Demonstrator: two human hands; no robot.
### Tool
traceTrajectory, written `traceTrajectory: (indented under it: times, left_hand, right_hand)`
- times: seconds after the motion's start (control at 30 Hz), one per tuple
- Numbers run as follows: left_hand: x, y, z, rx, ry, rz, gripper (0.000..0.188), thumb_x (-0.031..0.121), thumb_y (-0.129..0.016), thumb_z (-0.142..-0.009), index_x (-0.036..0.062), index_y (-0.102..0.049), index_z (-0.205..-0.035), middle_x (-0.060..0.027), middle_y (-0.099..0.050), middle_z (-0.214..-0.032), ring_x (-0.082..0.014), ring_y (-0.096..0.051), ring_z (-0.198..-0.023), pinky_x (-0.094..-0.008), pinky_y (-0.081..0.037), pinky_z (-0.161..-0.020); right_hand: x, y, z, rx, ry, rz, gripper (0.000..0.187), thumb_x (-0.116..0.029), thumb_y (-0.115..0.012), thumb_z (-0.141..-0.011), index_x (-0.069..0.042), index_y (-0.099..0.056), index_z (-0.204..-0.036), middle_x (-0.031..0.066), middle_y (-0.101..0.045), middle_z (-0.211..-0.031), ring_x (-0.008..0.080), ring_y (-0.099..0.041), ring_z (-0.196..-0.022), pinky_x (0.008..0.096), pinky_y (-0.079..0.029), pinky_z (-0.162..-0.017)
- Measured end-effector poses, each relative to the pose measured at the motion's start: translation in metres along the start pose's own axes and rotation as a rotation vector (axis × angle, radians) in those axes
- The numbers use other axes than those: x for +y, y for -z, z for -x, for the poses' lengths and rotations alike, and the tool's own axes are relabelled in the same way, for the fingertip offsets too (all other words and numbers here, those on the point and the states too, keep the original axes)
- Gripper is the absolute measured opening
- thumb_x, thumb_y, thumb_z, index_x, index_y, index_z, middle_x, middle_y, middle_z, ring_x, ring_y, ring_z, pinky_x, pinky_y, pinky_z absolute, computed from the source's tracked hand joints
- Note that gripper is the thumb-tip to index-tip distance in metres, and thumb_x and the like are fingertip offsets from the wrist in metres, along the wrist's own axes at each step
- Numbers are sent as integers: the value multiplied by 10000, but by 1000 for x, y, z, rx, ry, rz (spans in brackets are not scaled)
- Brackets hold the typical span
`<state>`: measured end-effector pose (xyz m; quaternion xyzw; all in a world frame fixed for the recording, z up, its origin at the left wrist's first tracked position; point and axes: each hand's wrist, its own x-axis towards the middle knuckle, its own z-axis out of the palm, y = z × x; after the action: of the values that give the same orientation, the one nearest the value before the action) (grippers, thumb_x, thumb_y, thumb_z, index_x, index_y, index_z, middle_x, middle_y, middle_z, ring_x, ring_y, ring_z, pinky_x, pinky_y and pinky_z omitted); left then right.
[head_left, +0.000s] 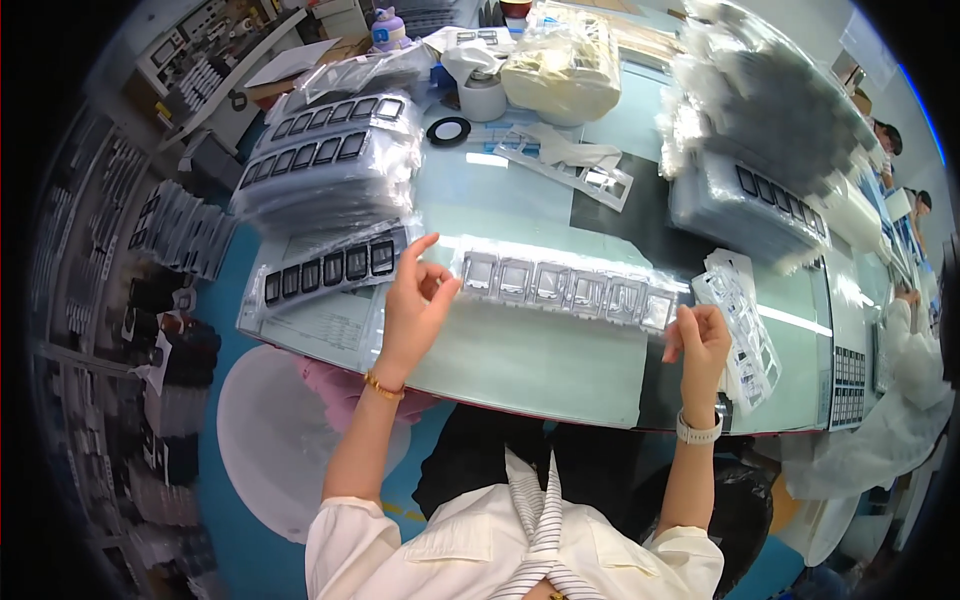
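Note:
A long clear plastic tray [570, 292] with a row of several square pockets stretches between my hands over the table. My left hand [415, 305] pinches its left end between thumb and a curled finger, while the index finger points up. At the right end, my right hand [702, 335] is closed on the tray's corner. Left of my left hand lies a similar strip [330, 268] with black square frames in it. Beside my right hand rests a pile of clear empty-looking trays [740, 325].
Wrapped trays stand in tall stacks at the left [320, 180] and right [750, 200]. Farther back are a black-rimmed tape roll [448, 131], a white frame-like piece [565, 172] and a yellowish bag [562, 75]. A white tub [262, 440] stands below the table's left edge. Other people work at the far right.

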<state>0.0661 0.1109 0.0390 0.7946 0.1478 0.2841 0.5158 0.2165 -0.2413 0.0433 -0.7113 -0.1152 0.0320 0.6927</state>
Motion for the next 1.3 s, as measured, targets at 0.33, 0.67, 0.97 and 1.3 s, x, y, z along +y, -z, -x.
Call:
traceTrajectory:
  times: [0.33,0.67,0.97,1.3]
  left_hand:
    - [-29,-16,-22,-27,49,-196,557,96,-731,-929,35,-523,-1442,-28,-655,-814,-119,-589,-665,-296,-497,-662]
    - [-22,3,-16,-14,30,-353,341,72,-780,-895,46,-672,-1218,-35,-659,-901,-142,-623,-779,-293,-521,-708]
    - [-32,96,-47,-99,17,-900,561,226,-931,-682,107,-714,-1185,-80,-627,-1249,-325,-565,-1218,-450,-450,-1055]
    - [-32,106,-75,-340,6,-1049,659,240,-944,-591,113,-628,-1156,-88,-591,-1234,-320,-521,-1247,-421,-364,-1078]
  right_hand:
    - [35,-4,-36,-59,-125,163,212,-203,-704,-1027,-35,-623,-927,21,-646,-665,71,-545,-449,208,-384,-406]
    - [35,2,-19,105,-32,309,178,-187,-684,-1033,-18,-631,-1013,3,-616,-662,42,-511,-507,213,-352,-459]
    - [36,0,83,-104,-86,263,91,-95,-643,-1049,-20,-667,-1005,-42,-563,-677,14,-489,-563,203,-345,-506]
    - [33,-16,88,-77,212,561,84,-62,-680,-1011,17,-701,-995,-9,-581,-685,43,-491,-589,232,-374,-538]
